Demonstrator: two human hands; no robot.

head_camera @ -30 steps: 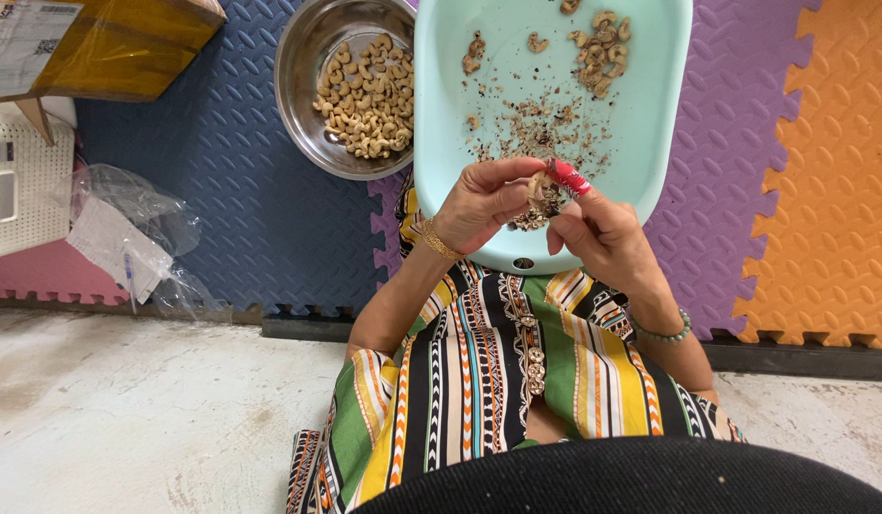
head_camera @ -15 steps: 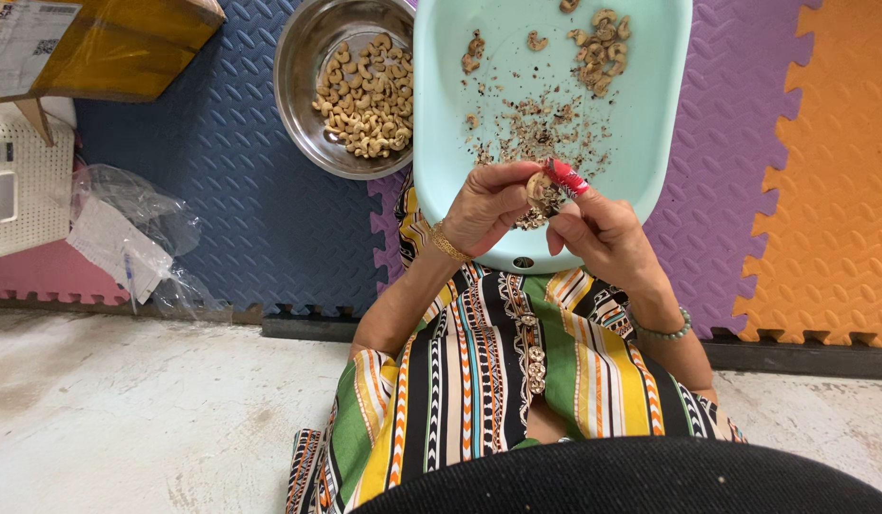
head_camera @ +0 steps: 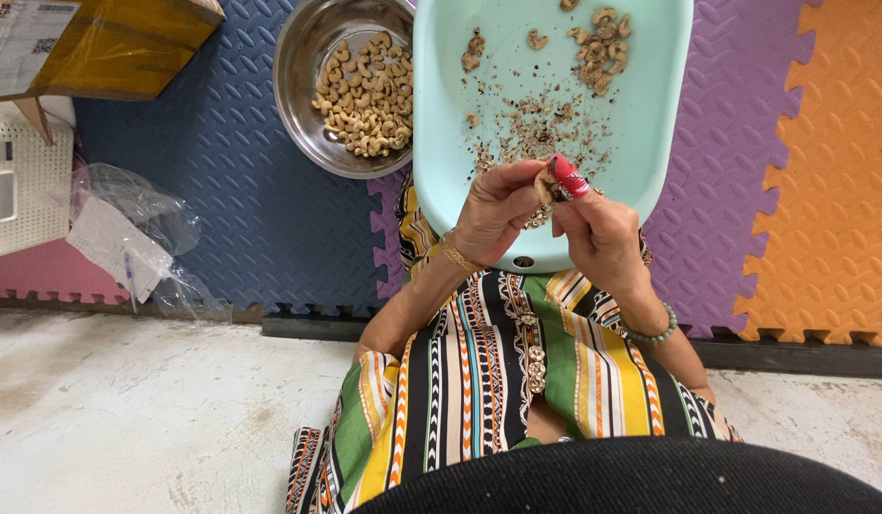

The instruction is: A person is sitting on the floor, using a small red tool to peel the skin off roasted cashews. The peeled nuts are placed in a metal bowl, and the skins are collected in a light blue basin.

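My left hand (head_camera: 498, 211) pinches a pale cashew nut (head_camera: 543, 187) over the near end of a light blue tray (head_camera: 441, 143). My right hand (head_camera: 598, 228) holds a small red-handled tool (head_camera: 566, 176) against the nut. Brown skin flakes (head_camera: 536, 133) litter the tray's middle, and several unpeeled nuts (head_camera: 598, 43) lie at its far end. A steel bowl (head_camera: 303, 57) of peeled cashews (head_camera: 369, 95) stands just left of the tray.
Foam puzzle mats, blue (head_camera: 241, 219), purple (head_camera: 717, 190) and orange (head_camera: 831, 171), cover the floor ahead. At left are a yellow box (head_camera: 127, 43), a white perforated basket (head_camera: 27, 176) and a crumpled clear bag (head_camera: 127, 233). Bare concrete (head_camera: 127, 409) lies near me.
Both hands stay together over the tray's near end. The right hand's tool has shifted slightly against the nut; nothing else moved.
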